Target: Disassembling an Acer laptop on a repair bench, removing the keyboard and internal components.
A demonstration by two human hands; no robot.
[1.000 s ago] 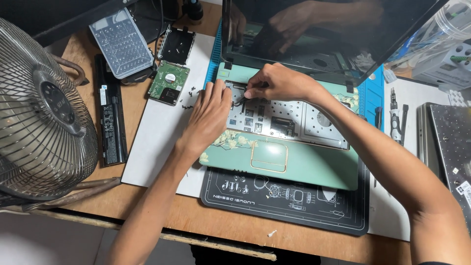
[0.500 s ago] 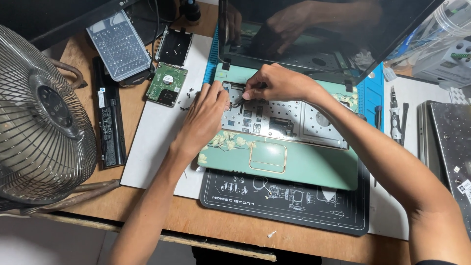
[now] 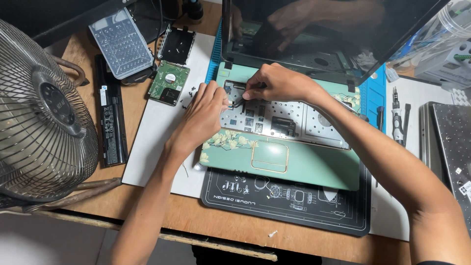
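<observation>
An open laptop (image 3: pixel 304 164) with a green flowered palm rest lies on a black work mat (image 3: pixel 294 203). Its keyboard is off, baring a perforated metal tray (image 3: pixel 289 118). My right hand (image 3: pixel 277 83) reaches in from the right and pinches a small dark strip (image 3: pixel 237 102) at the tray's upper left corner. My left hand (image 3: pixel 206 115) rests on the laptop's left edge with its fingertips curled against the strip's other end. The fingers hide whether that hand grips it.
A bare hard drive (image 3: pixel 169 82), its black caddy (image 3: pixel 177 45), loose screws (image 3: pixel 189 95) and a clear bit case (image 3: pixel 121 44) lie at the back left. A black battery (image 3: pixel 112 118) and metal fan (image 3: pixel 39 113) sit left. Screwdrivers (image 3: pixel 396 118) and a grey panel (image 3: pixel 449 142) lie right.
My left hand has crept up and right, closing on my right hand's fingertips at the tray's corner. The right hand has stayed on the dark strip.
</observation>
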